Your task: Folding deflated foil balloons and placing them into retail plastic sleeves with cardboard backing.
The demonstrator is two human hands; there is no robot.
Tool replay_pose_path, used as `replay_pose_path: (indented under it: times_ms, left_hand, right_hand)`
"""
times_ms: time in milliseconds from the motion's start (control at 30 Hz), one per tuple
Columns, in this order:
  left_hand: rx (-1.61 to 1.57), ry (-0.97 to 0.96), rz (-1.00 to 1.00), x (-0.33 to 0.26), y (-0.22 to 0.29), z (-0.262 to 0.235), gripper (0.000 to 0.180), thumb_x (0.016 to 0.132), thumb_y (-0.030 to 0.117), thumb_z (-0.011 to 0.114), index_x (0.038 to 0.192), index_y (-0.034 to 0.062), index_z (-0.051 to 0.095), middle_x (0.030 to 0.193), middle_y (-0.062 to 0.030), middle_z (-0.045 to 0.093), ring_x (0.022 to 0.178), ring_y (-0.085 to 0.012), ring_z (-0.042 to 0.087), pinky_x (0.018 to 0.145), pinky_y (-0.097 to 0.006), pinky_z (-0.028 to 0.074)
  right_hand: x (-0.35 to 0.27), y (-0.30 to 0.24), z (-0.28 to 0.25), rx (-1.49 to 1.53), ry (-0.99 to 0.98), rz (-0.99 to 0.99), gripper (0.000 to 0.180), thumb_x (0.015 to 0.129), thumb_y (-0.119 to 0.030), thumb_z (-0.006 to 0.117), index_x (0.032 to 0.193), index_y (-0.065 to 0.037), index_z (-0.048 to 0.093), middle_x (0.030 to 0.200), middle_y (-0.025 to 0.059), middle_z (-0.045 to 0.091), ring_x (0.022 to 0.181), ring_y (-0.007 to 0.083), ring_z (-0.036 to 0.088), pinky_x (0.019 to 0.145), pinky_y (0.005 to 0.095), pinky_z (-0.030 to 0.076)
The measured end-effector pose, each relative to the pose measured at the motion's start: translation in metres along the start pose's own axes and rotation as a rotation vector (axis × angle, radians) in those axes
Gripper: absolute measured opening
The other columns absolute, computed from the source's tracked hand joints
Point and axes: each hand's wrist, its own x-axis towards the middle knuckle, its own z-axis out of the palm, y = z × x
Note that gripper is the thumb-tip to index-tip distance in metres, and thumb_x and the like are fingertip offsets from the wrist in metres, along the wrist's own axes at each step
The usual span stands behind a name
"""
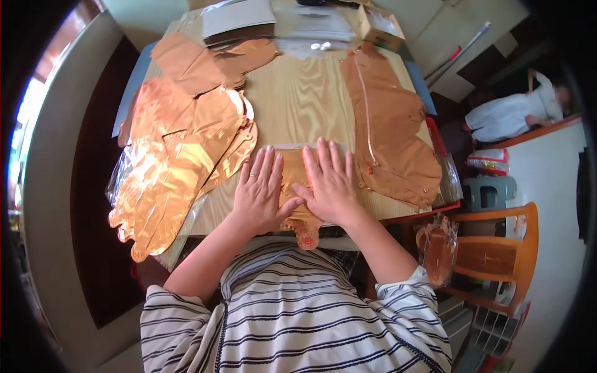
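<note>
Both palms press down at the table's near edge on a folded copper-coloured foil balloon (291,177), much of it hidden beneath them. Its narrow tail (307,237) pokes out toward my body. My left hand (258,193) lies flat on the balloon's left side, fingers stretched forward. On the other side, my right hand (331,186) is flat too, its fingers slightly spread and its thumb near the left one. A pale strip shows at the balloon's far edge. Shiny flat foil balloons (168,149) are heaped at the left; a matte-looking pile (388,118) lies at the right.
At the table's far side are a white stack (239,15), clear plastic bags (317,28) and a small cardboard box (380,28). A wooden chair (522,255) with a wrapped copper-coloured packet (437,248) stands to the right. Farther off is a person (516,112).
</note>
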Motion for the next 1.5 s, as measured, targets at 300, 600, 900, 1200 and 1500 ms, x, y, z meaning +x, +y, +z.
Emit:
replay_pose_path:
  times_ms: [300,600,900,1200,1500]
  left_hand:
    - [-0.016,-0.058,-0.003,-0.003,-0.006,-0.007,0.100,0.091,0.068,0.052,0.153,-0.0085,0.030,0.160,-0.0290,0.030,0.151,-0.0402,0.027,0.121,-0.054,0.020]
    - [-0.076,-0.158,-0.151,-0.043,-0.009,-0.046,0.070,0.098,0.028,0.056,0.153,-0.0068,0.030,0.158,-0.0279,0.033,0.149,-0.0397,0.030,0.123,-0.049,0.019]
    - [-0.104,-0.037,-0.054,0.007,0.019,-0.007,0.078,0.097,0.052,0.052,0.150,-0.0049,0.040,0.158,-0.0266,0.035,0.149,-0.0405,0.031,0.122,-0.052,0.020]
    - [-0.033,-0.032,-0.033,0.001,0.005,0.006,0.091,0.094,0.065,0.050,0.155,-0.0014,0.033,0.161,-0.0287,0.027,0.152,-0.0421,0.023,0.121,-0.055,0.018]
    - [-0.071,-0.095,-0.034,0.005,-0.003,-0.006,0.090,0.092,0.067,0.051,0.154,0.0031,0.037,0.161,-0.0254,0.029,0.150,-0.0390,0.027,0.121,-0.053,0.020]
  right_hand:
    - [0.000,0.003,0.004,-0.014,0.035,-0.021,0.081,0.098,-0.056,0.050,0.159,-0.008,0.027,0.164,0.0270,0.020,0.151,0.0457,0.018,0.121,0.0620,0.009]
    - [-0.002,0.001,0.005,0.007,0.021,-0.015,0.083,0.098,-0.059,0.048,0.159,-0.006,0.027,0.164,0.0274,0.018,0.152,0.0449,0.018,0.121,0.0644,0.007]
    - [-0.002,0.001,0.005,-0.004,0.016,-0.025,0.082,0.098,-0.056,0.051,0.159,-0.007,0.027,0.164,0.0270,0.020,0.152,0.0449,0.018,0.121,0.0637,0.008]
    - [-0.002,0.002,0.003,-0.004,0.005,0.007,0.080,0.099,-0.055,0.049,0.159,-0.007,0.028,0.164,0.0258,0.020,0.152,0.0437,0.018,0.121,0.0620,0.008]
    - [0.000,0.005,0.003,0.013,-0.004,0.008,0.078,0.099,-0.053,0.048,0.159,-0.007,0.026,0.164,0.0268,0.020,0.152,0.0446,0.017,0.122,0.0621,0.006]
